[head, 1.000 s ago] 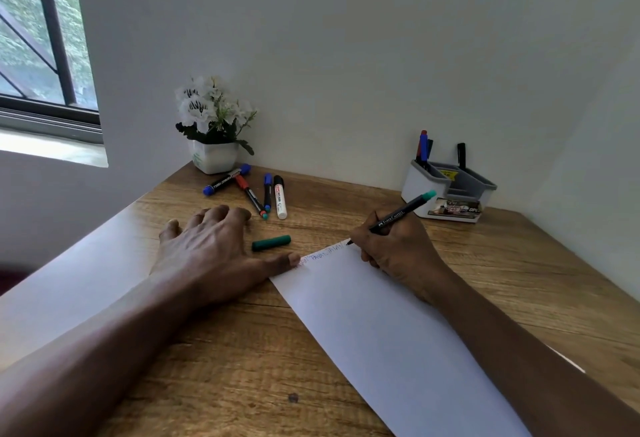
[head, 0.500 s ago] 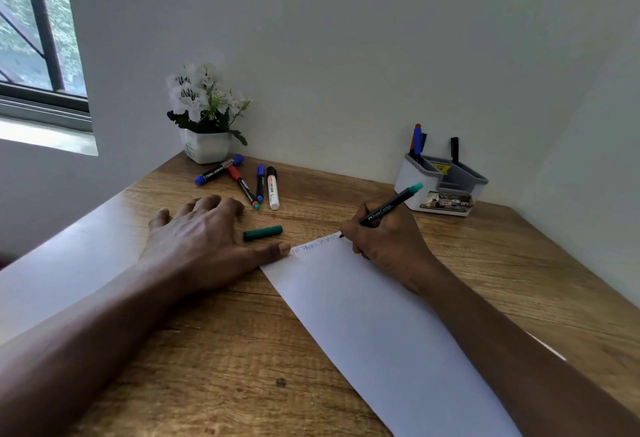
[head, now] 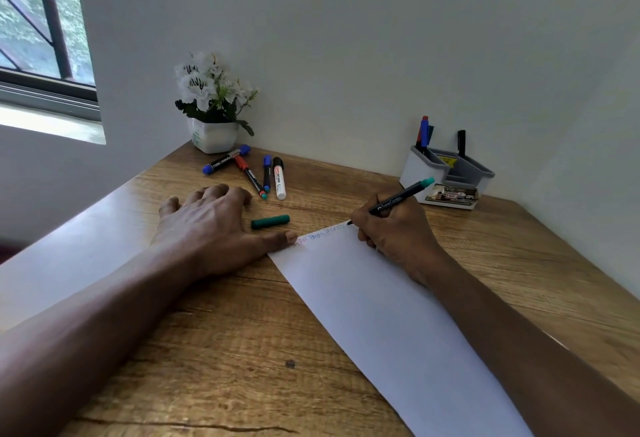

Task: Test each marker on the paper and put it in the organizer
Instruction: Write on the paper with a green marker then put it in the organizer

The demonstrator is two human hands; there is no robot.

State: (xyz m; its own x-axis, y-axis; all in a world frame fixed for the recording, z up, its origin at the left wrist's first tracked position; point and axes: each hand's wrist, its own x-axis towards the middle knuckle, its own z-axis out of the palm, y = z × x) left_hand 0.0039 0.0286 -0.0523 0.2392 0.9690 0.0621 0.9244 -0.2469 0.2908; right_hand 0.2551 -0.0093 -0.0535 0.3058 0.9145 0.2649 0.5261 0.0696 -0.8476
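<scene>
**Green-ended marker meets the paper's far edge**

The right hand [head: 394,228] pinches a black, green-ended marker [head: 398,199] between thumb and curled fingers, pen-fashion. The barrel slants up and to the right, and its tip sits at the far right corner of the paper [head: 381,315]. Whether the tip actually touches the sheet is hard to judge from this angle. A row of small coloured scribbles runs along that far edge, too fine to read.

The left hand [head: 207,225] lies palm down on the bench [head: 225,350], fingers loose and slightly bent. Its thumb is stretched out and presses on the paper's far left corner. Just beyond the thumb a green cap [head: 270,221] lies on its side on the wood, apart from the sheet.

Farther back, four markers [head: 266,173] lie close together on the bench, near a white pot of white flowers [head: 213,136] that stands in the corner against the wall.

The organizer [head: 446,176], white with grey compartments, stands at the back right by the wall, just beyond the right hand. A blue marker [head: 423,131] stands upright in its left compartment and a black one [head: 461,142] farther right. A window [head: 34,20] shows at the upper left.
</scene>
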